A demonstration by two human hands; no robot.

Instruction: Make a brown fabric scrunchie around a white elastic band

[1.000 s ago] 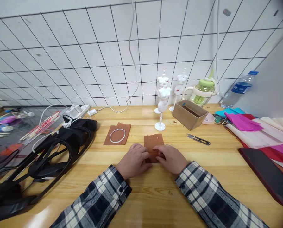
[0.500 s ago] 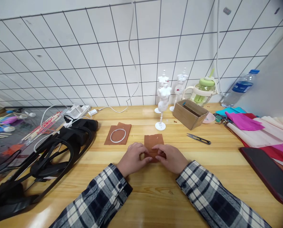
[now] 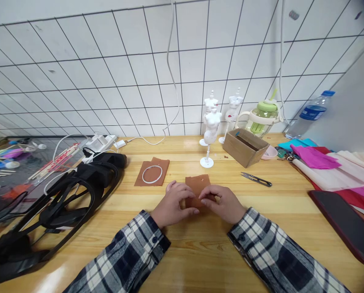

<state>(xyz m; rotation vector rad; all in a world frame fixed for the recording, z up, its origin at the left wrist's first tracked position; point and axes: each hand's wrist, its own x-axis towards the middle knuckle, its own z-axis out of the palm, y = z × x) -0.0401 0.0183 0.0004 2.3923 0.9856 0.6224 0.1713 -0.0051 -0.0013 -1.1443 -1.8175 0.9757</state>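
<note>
Holding brown cloth [image 3: 197, 184] beside cardboard box [image 3: 244, 147].

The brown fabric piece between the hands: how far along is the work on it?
Both hands, left hand and right hand, pinch the near edge of the brown fabric piece, lifted off the table. A second brown piece lies apart under a white ring. The snips lie untouched.

A white tiled wall [image 3: 108, 73] with dark grout fills the upper frame; below it is a light wooden table [image 3: 200, 252].
</note>
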